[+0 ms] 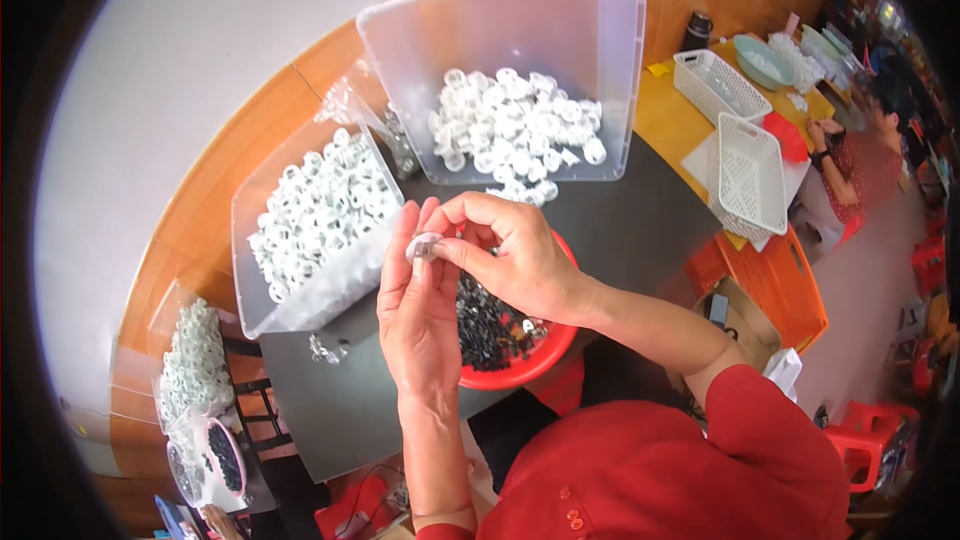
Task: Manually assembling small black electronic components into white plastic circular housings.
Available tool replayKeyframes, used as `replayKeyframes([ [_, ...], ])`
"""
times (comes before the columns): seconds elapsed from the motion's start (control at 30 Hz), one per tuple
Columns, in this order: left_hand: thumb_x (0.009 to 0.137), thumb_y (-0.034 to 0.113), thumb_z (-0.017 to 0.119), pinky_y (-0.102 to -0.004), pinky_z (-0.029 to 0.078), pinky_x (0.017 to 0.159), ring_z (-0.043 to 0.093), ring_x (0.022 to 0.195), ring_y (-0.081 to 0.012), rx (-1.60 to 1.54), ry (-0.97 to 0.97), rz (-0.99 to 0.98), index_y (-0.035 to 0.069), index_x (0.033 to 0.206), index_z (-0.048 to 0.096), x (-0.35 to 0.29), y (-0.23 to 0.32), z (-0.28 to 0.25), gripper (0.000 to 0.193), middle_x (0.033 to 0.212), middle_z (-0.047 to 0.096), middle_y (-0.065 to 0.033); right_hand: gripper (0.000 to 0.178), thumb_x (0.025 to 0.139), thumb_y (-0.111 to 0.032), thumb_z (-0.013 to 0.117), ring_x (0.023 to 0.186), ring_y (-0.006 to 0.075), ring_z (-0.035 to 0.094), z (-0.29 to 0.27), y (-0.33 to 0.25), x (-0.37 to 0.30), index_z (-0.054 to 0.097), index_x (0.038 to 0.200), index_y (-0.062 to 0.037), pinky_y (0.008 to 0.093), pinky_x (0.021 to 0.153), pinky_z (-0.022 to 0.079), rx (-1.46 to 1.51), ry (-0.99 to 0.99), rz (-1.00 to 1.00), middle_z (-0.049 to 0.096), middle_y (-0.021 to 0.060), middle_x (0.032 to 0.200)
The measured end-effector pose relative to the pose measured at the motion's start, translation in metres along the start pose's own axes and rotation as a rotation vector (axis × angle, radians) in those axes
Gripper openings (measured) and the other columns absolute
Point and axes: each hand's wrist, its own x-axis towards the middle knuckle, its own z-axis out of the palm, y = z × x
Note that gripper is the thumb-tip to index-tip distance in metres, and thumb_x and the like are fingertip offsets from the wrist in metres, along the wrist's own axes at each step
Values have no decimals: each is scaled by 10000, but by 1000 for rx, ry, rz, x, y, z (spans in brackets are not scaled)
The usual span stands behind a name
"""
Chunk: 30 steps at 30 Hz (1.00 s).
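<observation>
Above the dark table (640, 220), my left hand (415, 315) and my right hand (520, 255) meet on one small white round plastic part (424, 243). The left thumb and fingers pinch it, while my right thumb and index finger press on its right side. Partly covered by my hands, a red basin (562, 342) holds many small black pieces (490, 325) and a few shiny ones. Similar white parts (515, 120) are heaped in a clear bin (500, 0) tipped toward me, some spilling onto the table. Another clear bin (247, 285) of white parts (325, 205) stands at the left.
A small clear bag (328, 348) lies near the left bin. More white pieces (193, 355) and a tub of black pieces (226, 455) sit lower left. At right, white baskets (750, 175) rest on a yellow table (665, 125), an orange crate (790, 285) below; a co-worker (860, 175) sits beyond.
</observation>
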Motion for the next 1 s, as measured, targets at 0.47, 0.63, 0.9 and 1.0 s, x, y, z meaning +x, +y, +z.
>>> replayKeyframes([
  [0.47,947,90,466,-362,446,1019,583,1136,-239,3,150,131,-29,1409,346,68,30,-1,491,1252,559,-166,127,873,5,610,731,83,612,19,1,82,634,998,7,237,637,492,17,40,-252,646,55,859],
  [0.63,952,126,460,-355,459,991,596,1111,-231,46,206,96,-35,1404,349,85,24,-8,492,1235,568,-160,107,871,-3,607,729,136,634,18,24,97,653,968,6,258,634,495,-70,90,-350,654,88,843],
  [0.9,967,180,455,-320,437,996,576,1132,-184,198,152,129,-17,1381,406,89,17,-22,461,1256,574,-121,98,860,-13,629,735,137,660,15,33,100,677,942,11,252,632,514,-72,71,-361,678,97,824],
  [1.0,981,158,410,-352,435,1014,556,1169,-197,116,192,157,-6,1375,414,88,17,-22,427,1273,560,-123,70,833,-36,625,710,221,650,22,33,101,673,867,2,311,622,508,-56,108,-427,667,116,781],
])
